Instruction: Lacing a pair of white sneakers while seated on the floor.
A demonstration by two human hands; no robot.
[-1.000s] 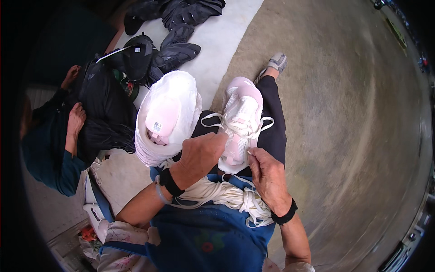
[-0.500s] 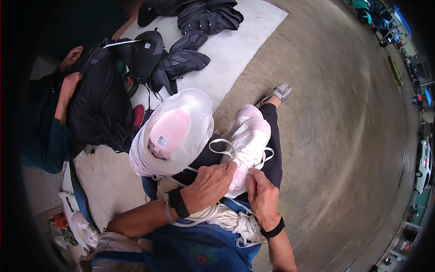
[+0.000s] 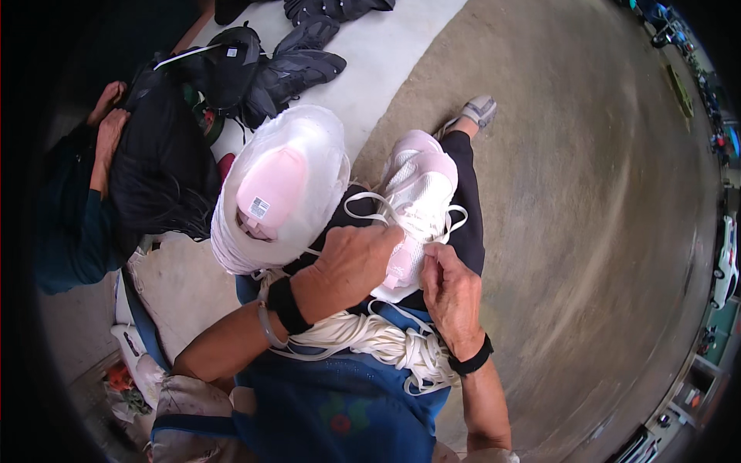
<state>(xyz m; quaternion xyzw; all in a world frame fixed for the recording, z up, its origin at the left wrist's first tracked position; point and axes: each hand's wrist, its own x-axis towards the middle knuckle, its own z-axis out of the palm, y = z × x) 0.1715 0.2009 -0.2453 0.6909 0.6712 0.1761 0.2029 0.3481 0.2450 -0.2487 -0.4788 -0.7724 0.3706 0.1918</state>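
Where the right hand [image 3: 451, 285] bent inward, its thumb and forefinger were pinched together, seemingly on the flat white lace [image 3: 419, 224]; the left hand [image 3: 355, 258] had its fingers curled under, and I couldn't tell what, if anything, they gripped. Between the two lay the white-mesh and pale-pink shoe upper [image 3: 428, 189], its long axis running almost straight away from the person, rounded toe farthest off and pale-pink tongue [image 3: 401, 262] toward the body. The left hand was the nearer, its knuckles overlapping the upper's left edge, while the right sat just beside the opposite edge. A loop of lace stood out on each side, beyond the fingertips. Under the upper stretched legs in black trousers [image 3: 467, 201]; nearer the body, a cream bundle of loose laces [image 3: 386, 343] rested on a dark-blue cloth apron [image 3: 332, 417]. To the left stood a nested stack of white-and-pink uppers [image 3: 318, 177], and past it showed a co-worker's hands [image 3: 110, 135].
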